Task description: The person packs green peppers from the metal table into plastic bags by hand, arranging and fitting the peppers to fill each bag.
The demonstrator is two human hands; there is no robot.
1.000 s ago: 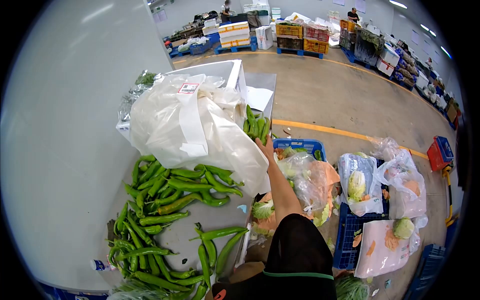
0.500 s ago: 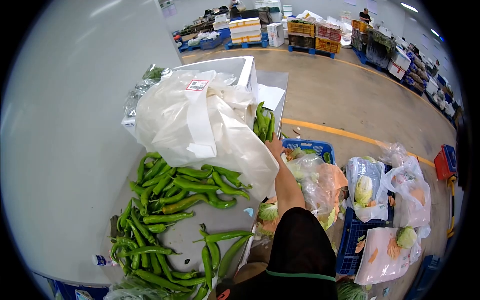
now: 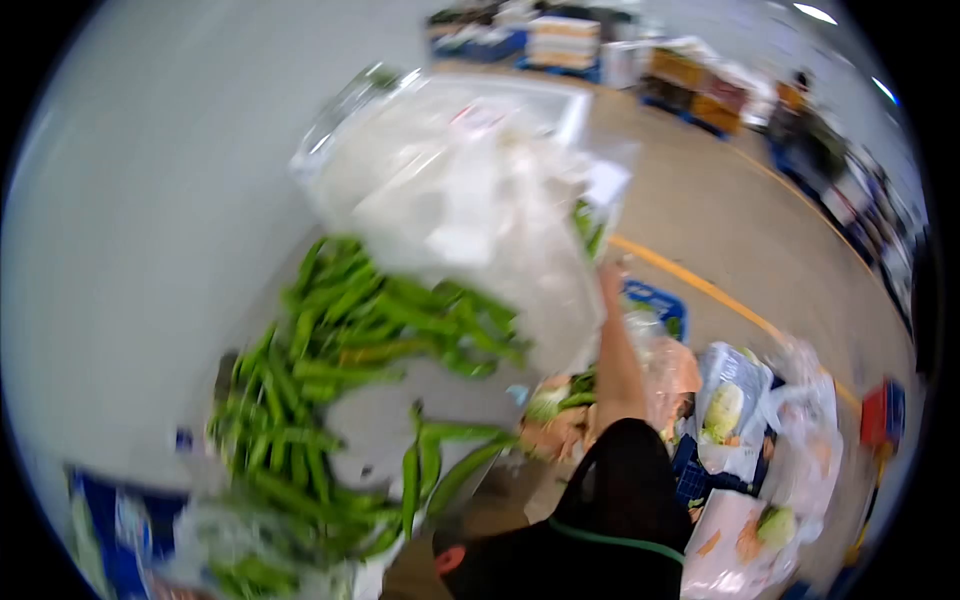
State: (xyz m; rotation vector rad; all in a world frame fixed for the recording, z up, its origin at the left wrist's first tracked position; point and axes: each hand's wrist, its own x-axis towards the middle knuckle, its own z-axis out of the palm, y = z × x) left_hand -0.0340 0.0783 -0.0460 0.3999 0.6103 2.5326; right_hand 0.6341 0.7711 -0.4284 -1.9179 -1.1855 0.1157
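Observation:
My right arm stretches forward past the table's right side. My right hand (image 3: pixel 612 272) is blurred, just below a small bunch of green peppers (image 3: pixel 587 228) at the table edge; its fingers are too smeared to read. Left of it, a large white plastic bag (image 3: pixel 470 190) covers much of a white foam box (image 3: pixel 575 110). Many long green peppers (image 3: pixel 400 310) lie in a curved heap on the metal table (image 3: pixel 375 430). A few separate peppers (image 3: pixel 450 432) rest nearer to me. My left hand does not appear.
Right of the table stand a blue crate (image 3: pixel 660 300) and bagged cabbages (image 3: pixel 722 410) among vegetable scraps. A white wall (image 3: pixel 150 250) borders the left side. Stacked crates (image 3: pixel 690 85) line the far floor, with a person (image 3: pixel 800 85) near them.
The view has swung and blurred, so the table, bag and peppers sit differently in frame. My right hand seems slightly farther from the small pepper bunch.

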